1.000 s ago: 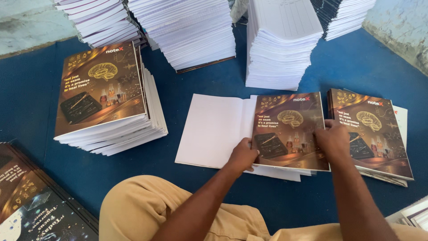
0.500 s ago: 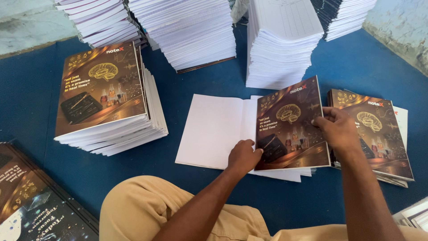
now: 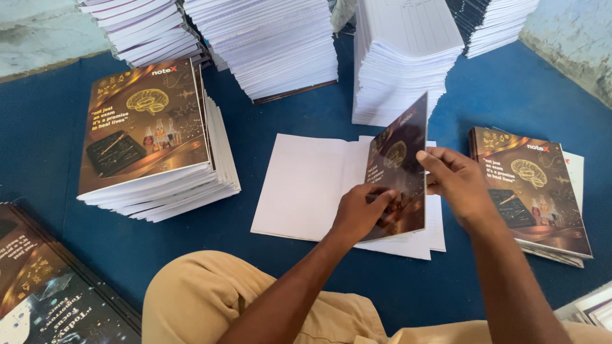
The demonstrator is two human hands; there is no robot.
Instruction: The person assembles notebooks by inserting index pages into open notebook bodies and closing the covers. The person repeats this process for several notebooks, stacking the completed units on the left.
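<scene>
Head view shows the brown glossy cover [image 3: 398, 169] standing nearly on edge over the white open pages [image 3: 306, 185], which lie on the blue floor [image 3: 280, 118]. The right hand [image 3: 456, 185] pinches the cover's outer edge with thumb and fingers closed on it; the left hand [image 3: 360, 213] presses fingertips against the lower part of the same cover, its grip lightly closed rather than clamped.

Relative to the open pages: a finished stack of notebooks [image 3: 150, 137] lies to the left, another covered notebook [image 3: 529, 188] lies just to the right, tall white paper stacks [image 3: 401, 54] stand beyond, and a darker book pile [image 3: 44, 286] sits well off at the near left.

To do this turning well, I judge the left hand should stay low near the spine as a pivot while the right hand guides the free edge, keeping the cover's edges square to the white sheets beneath so it lands flush and unbent.
</scene>
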